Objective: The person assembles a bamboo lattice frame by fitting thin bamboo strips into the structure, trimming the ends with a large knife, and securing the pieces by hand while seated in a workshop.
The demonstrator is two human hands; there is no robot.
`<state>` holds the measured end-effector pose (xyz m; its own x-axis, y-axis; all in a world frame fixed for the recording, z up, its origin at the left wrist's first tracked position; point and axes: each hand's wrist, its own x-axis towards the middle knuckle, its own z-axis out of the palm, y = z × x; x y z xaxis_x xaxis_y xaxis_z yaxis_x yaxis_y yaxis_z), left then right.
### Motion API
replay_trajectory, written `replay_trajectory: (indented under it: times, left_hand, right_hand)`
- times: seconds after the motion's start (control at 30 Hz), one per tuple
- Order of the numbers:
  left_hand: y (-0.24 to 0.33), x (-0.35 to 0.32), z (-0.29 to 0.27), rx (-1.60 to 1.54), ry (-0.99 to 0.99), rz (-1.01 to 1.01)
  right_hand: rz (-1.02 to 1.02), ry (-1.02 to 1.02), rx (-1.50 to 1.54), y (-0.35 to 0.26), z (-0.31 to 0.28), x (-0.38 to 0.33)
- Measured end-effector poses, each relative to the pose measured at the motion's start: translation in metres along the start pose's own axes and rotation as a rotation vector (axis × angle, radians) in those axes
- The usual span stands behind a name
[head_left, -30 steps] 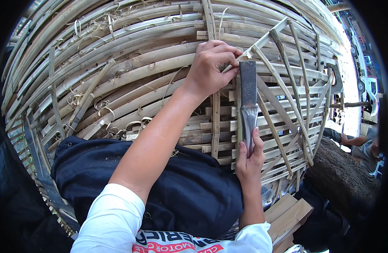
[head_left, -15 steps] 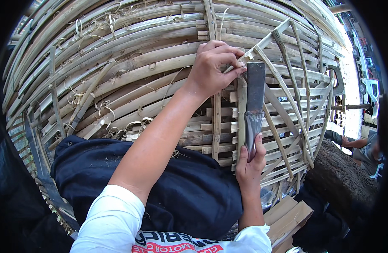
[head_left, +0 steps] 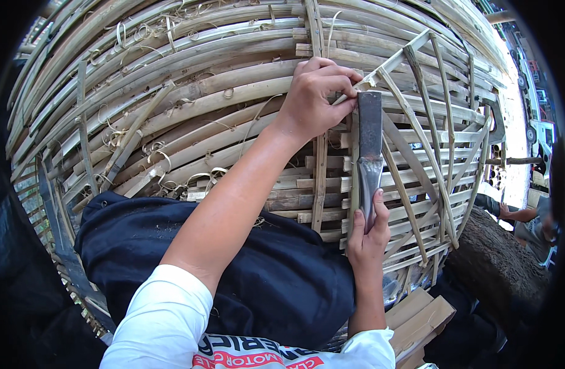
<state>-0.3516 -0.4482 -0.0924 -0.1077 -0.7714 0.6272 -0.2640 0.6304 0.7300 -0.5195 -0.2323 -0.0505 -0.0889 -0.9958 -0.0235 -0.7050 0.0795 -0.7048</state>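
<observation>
My right hand (head_left: 368,240) is wrapped round the grey metal handle of a squared-off machete (head_left: 371,126). Its dark, broad blade points away from me, lying along an upright bamboo strip (head_left: 355,141). To the left of the blade's tip, my left hand (head_left: 322,95) is closed in a pinch. A pale sliver shows at its fingertips, too small to name. These fingertips are beside the split lower end of a slanting bamboo strip (head_left: 390,64), where it meets the slatted panel (head_left: 411,138).
Split bamboo slats (head_left: 202,98) with curled shavings spread across the far left. Dark cloth (head_left: 233,264) covers my lap. At the right are a thick log (head_left: 491,258) and a cardboard box (head_left: 420,323). Another person (head_left: 531,224) and a parked vehicle (head_left: 542,138) appear beyond.
The machete's blade has turned slightly and now appears more edge-straight, still beside my left fingertips. The whole view has shifted a little; both hands keep their grips.
</observation>
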Motion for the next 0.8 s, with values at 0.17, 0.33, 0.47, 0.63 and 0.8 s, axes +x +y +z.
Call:
replay_trajectory:
  times: [0.17, 0.33, 0.47, 0.63, 0.8]
  left_hand:
    - [0.0, -0.001, 0.003, -0.014, 0.02, 0.007]
    - [0.0, -0.001, 0.001, -0.001, 0.013, -0.009]
    - [0.002, 0.0, 0.002, -0.011, 0.029, 0.003]
    - [0.0, -0.002, 0.002, -0.01, 0.032, -0.01]
    - [0.001, -0.002, 0.003, -0.015, 0.037, -0.008]
  right_hand:
    - [-0.155, 0.124, -0.073, 0.003, 0.002, 0.001]
    - [-0.19, 0.15, -0.073, 0.007, 0.007, -0.002]
    - [-0.275, 0.196, -0.081, 0.005, 0.008, 0.003]
    - [-0.126, 0.092, -0.097, -0.003, 0.001, 0.006]
    - [-0.193, 0.145, -0.086, 0.0, 0.004, 0.002]
